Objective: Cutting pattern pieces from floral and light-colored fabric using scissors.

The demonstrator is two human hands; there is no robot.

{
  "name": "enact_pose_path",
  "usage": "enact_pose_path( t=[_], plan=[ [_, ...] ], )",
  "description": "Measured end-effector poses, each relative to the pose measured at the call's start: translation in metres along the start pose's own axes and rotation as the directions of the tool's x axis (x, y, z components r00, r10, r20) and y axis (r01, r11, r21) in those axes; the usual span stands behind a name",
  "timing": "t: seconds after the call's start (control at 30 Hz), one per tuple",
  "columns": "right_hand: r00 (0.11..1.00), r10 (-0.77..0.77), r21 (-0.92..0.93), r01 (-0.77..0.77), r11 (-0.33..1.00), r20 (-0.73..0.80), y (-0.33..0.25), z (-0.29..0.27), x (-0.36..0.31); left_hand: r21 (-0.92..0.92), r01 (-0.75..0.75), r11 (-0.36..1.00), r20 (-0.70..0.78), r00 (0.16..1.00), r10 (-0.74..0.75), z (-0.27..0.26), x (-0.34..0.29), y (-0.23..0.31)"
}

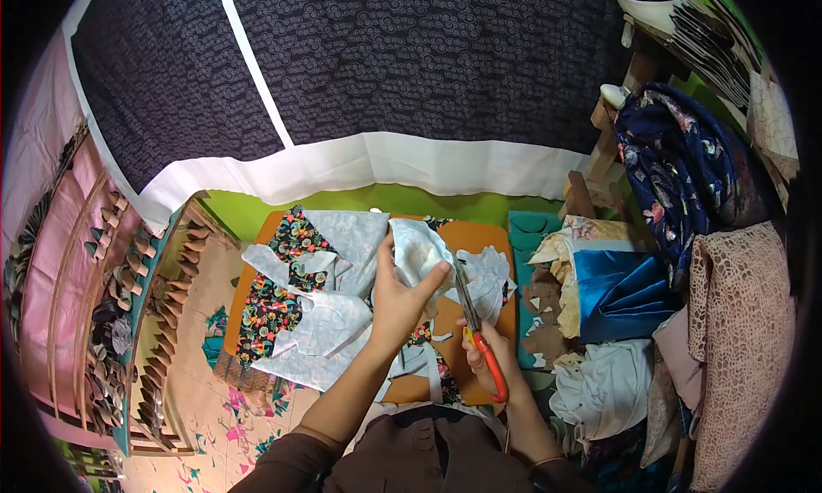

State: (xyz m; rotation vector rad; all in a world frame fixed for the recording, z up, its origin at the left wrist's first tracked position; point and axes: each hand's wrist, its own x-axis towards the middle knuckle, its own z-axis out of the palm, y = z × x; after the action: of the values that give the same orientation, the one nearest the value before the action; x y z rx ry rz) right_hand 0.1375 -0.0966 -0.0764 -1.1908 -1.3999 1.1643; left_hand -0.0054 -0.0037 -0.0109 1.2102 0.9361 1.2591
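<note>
My left hand [401, 294] is closed on a pale, faintly patterned piece of fabric [418, 243], raised above the table with the thumb across its lower right side. In my right hand [499, 346] is a pair of scissors [486, 360] with red-orange handles. Their metal blades point up and away along the fabric's right edge; whether they are cutting cannot be made out. Beneath lie pale fabric pieces [330, 322] and black fabric with a colourful print [267, 322], spread on an orange-brown table [473, 369].
Wooden racks with hanging leaf-like pieces [167, 322] stand at left. Fabric scraps [235, 403] litter the floor beside them. At right are a shiny blue cloth [616, 292], a crumpled pale cloth [604, 386] and a pink lace cloth [745, 339]. A dark patterned curtain [428, 65] hangs at the back.
</note>
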Motion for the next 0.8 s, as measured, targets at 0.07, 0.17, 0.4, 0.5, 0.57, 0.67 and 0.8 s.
enact_pose_path(
  t=[0.07, 0.17, 0.4, 0.5, 0.57, 0.67, 0.8],
  plan=[
    [1.000, 0.004, -0.045, -0.004, 0.999, 0.004, -0.005, 0.000, -0.001, -0.026, -0.015, 1.000, -0.064, 0.998, 0.013, 0.000, 0.001, -0.004],
    [0.997, -0.005, 0.140, -0.005, 0.990, 0.071, 0.001, -0.002, -0.004, 0.008, -0.065, 0.998, -0.060, 0.996, 0.066, 0.000, 0.001, -0.007],
    [0.971, 0.132, 0.411, -0.205, 0.888, 0.198, 0.006, -0.002, -0.007, 0.109, -0.145, 0.983, 0.012, 0.989, 0.145, 0.001, 0.001, -0.004],
    [0.971, 0.155, 0.424, -0.219, 0.879, 0.181, 0.004, 0.002, -0.005, 0.263, -0.256, 0.930, 0.009, 0.965, 0.263, 0.000, 0.002, -0.005],
    [0.979, 0.141, 0.372, -0.187, 0.909, 0.148, 0.005, 0.003, -0.004, 0.214, -0.220, 0.952, -0.003, 0.974, 0.226, -0.002, 0.002, -0.007],
    [0.972, 0.158, 0.447, -0.220, 0.867, 0.172, 0.010, 0.007, -0.001, 0.256, -0.234, 0.938, -0.004, 0.970, 0.243, -0.001, 0.000, -0.004],
    [0.971, 0.166, 0.359, -0.218, 0.908, 0.170, 0.007, 0.010, 0.002, 0.207, -0.230, 0.951, 0.001, 0.972, 0.235, 0.001, -0.003, 0.001]
  ],
)
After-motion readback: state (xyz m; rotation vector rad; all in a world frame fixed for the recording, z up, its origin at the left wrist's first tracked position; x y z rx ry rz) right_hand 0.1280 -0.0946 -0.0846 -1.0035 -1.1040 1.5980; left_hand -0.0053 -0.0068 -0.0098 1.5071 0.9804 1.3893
